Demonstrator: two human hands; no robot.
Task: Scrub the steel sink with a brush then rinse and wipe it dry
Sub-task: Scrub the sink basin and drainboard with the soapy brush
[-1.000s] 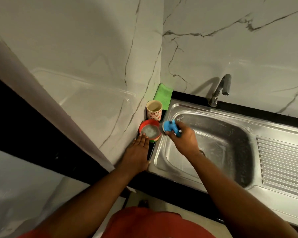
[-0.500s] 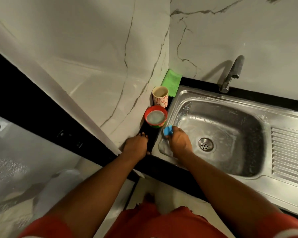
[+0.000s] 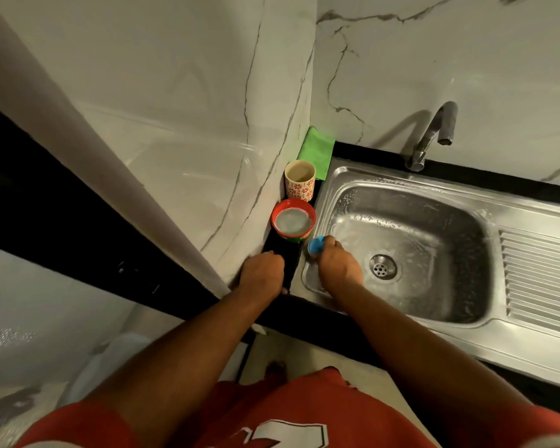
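Right hand (image 3: 338, 265) clenched on blue brush (image 3: 315, 246) at steel sink (image 3: 434, 202) left rim, near corner. Left hand (image 3: 262, 275) on black counter edge (image 3: 291, 266) (fingers curled, grasping nothing visible). Basin floor around drain (image 3: 382, 266) unobstructed.

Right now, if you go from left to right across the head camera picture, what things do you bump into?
Left hand on the black counter → red bowl → blue brush in the right hand → drain → tap → ridged draining board.
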